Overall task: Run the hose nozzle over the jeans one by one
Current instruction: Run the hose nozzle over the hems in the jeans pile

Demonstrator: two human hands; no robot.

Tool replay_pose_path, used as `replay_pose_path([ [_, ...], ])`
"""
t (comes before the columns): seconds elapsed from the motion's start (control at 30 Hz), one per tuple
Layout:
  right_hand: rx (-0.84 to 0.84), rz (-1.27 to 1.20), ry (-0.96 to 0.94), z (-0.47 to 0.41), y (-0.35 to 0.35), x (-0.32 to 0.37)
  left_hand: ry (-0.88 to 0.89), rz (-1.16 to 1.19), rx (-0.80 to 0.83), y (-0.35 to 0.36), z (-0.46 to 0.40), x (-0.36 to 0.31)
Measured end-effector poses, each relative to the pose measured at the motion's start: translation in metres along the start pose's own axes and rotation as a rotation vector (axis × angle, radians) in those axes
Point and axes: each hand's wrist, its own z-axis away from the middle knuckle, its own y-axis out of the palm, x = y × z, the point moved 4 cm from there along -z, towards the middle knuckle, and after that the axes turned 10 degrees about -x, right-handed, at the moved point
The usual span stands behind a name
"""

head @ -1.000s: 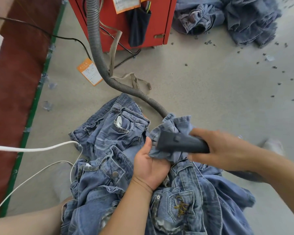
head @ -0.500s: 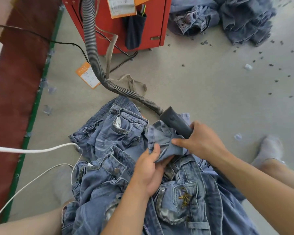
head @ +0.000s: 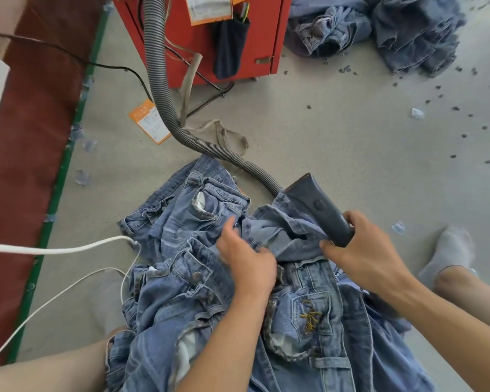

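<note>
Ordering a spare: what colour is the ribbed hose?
Grey, ribbed hose, clearest in the head view.

Two hands (head: 248, 261) (head: 362, 256), one hose nozzle (head: 320, 207), one red machine (head: 260, 29) and perhaps two heaps of jeans (head: 238, 292) (head: 379, 32).

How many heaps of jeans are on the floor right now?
2: the near heap under both hands, and the far heap at top right beside the red machine. How many pairs each holds cannot be told.

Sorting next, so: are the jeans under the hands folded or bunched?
Bunched: the jeans lie crumpled in an overlapping heap, waistbands twisted, none folded flat.
</note>
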Motion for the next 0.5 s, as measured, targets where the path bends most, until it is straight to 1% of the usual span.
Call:
replay_pose_path([
  [0.03, 0.009, -0.002, -0.005, 0.000, 0.000, 0.000, 0.313, -0.148, -0.076, -0.003, 0.002, -0.011],
  [0.07, 0.015, -0.006, -0.013, -0.001, -0.001, 0.001, 0.512, -0.201, -0.057, 0.000, 0.003, -0.017],
  [0.1, 0.018, -0.006, -0.021, -0.001, -0.001, 0.002, 0.537, -0.206, 0.055, 0.005, 0.005, -0.022],
  [0.13, 0.025, -0.004, -0.028, -0.001, -0.002, 0.002, 0.461, -0.228, 0.233, 0.011, 0.007, -0.024],
  [0.17, 0.033, -0.004, -0.032, -0.002, -0.002, 0.003, 0.323, -0.272, 0.423, 0.019, 0.006, -0.017],
  [0.2, 0.037, -0.013, -0.031, -0.001, -0.003, 0.003, 0.251, -0.332, 0.564, 0.023, 0.006, -0.010],
  [0.23, 0.031, -0.031, -0.025, -0.002, -0.005, 0.003, 0.261, -0.369, 0.645, 0.024, 0.007, -0.005],
  [0.27, 0.009, -0.042, -0.015, -0.005, -0.008, 0.002, 0.278, -0.352, 0.648, 0.024, 0.005, -0.001],
  [0.3, -0.026, -0.043, -0.001, -0.010, -0.013, 0.002, 0.237, -0.253, 0.605, 0.021, 0.002, 0.002],
  [0.33, -0.058, -0.036, 0.016, -0.017, -0.020, 0.001, 0.159, -0.121, 0.535, 0.016, -0.001, 0.003],
  [0.37, -0.080, -0.034, 0.032, -0.024, -0.028, 0.000, 0.074, 0.023, 0.431, 0.011, -0.006, 0.003],
  [0.4, -0.094, -0.038, 0.047, -0.031, -0.036, 0.000, 0.028, 0.121, 0.292, 0.004, -0.013, 0.003],
  [0.43, -0.101, -0.042, 0.060, -0.038, -0.044, -0.001, 0.035, 0.160, 0.139, -0.005, -0.020, 0.000],
  [0.47, -0.102, -0.044, 0.074, -0.044, -0.052, -0.003, 0.110, 0.103, -0.011, -0.014, -0.026, -0.005],
  [0.5, -0.101, -0.043, 0.084, -0.049, -0.059, -0.006, 0.261, -0.033, -0.135, -0.021, -0.031, -0.014],
])
